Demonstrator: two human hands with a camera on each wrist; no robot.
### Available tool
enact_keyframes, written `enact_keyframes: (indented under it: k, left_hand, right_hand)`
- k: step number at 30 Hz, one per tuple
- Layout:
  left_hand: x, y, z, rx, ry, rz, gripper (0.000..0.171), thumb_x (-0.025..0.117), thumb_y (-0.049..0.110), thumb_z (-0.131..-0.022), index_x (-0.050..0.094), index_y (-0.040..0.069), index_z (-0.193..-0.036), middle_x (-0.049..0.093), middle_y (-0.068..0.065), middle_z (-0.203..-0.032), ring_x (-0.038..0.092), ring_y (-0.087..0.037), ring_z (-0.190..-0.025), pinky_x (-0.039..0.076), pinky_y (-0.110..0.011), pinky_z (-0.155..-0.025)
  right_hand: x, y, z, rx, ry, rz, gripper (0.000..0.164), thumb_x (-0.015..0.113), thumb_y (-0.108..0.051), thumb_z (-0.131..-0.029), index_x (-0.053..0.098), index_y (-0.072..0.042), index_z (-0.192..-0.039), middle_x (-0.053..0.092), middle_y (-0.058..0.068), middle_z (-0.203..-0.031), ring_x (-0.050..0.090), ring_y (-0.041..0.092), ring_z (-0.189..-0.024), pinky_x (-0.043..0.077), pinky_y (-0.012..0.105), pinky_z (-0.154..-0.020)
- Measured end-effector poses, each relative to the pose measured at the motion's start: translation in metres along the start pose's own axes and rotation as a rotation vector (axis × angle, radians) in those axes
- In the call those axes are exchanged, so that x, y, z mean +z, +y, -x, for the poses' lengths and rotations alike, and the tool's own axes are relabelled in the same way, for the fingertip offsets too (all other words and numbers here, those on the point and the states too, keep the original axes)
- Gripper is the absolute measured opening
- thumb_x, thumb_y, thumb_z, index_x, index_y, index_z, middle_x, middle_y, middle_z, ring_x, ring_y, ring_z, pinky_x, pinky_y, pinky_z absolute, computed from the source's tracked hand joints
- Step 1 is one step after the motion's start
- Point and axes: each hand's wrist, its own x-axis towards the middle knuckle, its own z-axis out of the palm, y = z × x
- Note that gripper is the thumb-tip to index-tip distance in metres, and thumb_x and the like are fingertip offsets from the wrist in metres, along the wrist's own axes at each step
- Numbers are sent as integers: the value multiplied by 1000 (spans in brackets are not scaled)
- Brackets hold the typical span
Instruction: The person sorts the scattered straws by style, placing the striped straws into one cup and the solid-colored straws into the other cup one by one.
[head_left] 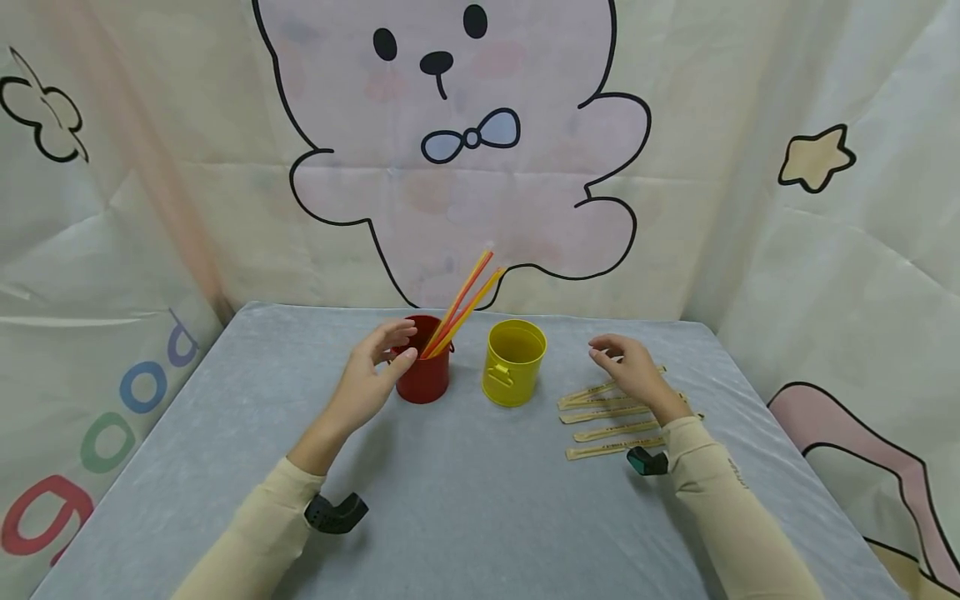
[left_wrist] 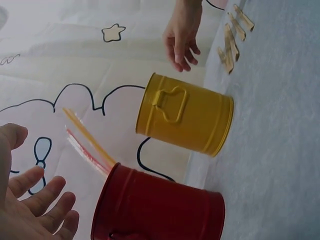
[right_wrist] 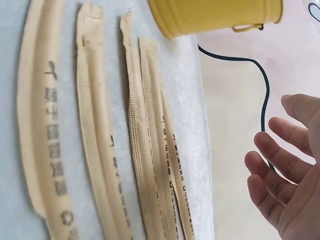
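Note:
My left hand (head_left: 372,371) is beside the red bucket (head_left: 422,382), its fingers spread and loosely bent near the rim. Several orange and yellow sticks (head_left: 467,304), which look like wrapped straws, lean out of that bucket. Nothing is held in the left hand. A yellow bucket (head_left: 514,363) with a small side handle stands to the right of the red one. Over the paper-wrapped straws (head_left: 611,430) hovers my right hand (head_left: 632,367), fingers relaxed and holding nothing. In the right wrist view the brown paper wrappers (right_wrist: 95,110) carry dark print and lie side by side.
A pale blue cloth covers the table (head_left: 465,517). Behind it hangs a curtain (head_left: 720,250) printed with a bear and a star. Black wrist cameras (head_left: 336,513) sit on both forearms.

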Motion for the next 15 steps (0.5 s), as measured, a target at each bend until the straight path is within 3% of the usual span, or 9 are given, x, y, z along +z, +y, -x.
enact_keyframes:
  k: [3, 6, 10, 15]
  left_hand:
    - [8, 1, -1, 11, -5, 0, 44, 61, 18, -102, 52, 6, -142, 57, -19, -143, 55, -34, -130, 46, -45, -102]
    - [16, 0, -1, 18, -17, -5, 44, 62, 17, -101, 52, 3, -141, 59, -19, -141, 57, -36, -127, 48, -49, -103]
    - [28, -1, -2, 20, -37, -12, 43, 63, 19, -100, 53, 3, -139, 61, -19, -138, 59, -36, -126, 47, -57, -106]
    - [42, -2, -2, 27, -55, -12, 42, 65, 18, -99, 55, 7, -138, 64, -17, -135, 61, -32, -124, 50, -54, -106]
  right_hand:
    - [1, 3, 0, -1, -7, -16, 32, 57, -21, -104, 65, 1, -126, 67, 25, -123, 65, 38, -104, 52, 32, -75]
    - [4, 8, 1, -3, -20, -29, 33, 57, -20, -104, 64, 3, -127, 67, 26, -122, 65, 38, -104, 53, 31, -75]
    - [8, 13, 4, 2, -21, -48, 35, 57, -21, -105, 62, 5, -129, 67, 27, -122, 65, 38, -103, 54, 35, -77]
    - [10, 19, 8, 29, -14, -49, 38, 56, -23, -105, 61, 4, -131, 66, 26, -125, 64, 37, -105, 54, 39, -82]
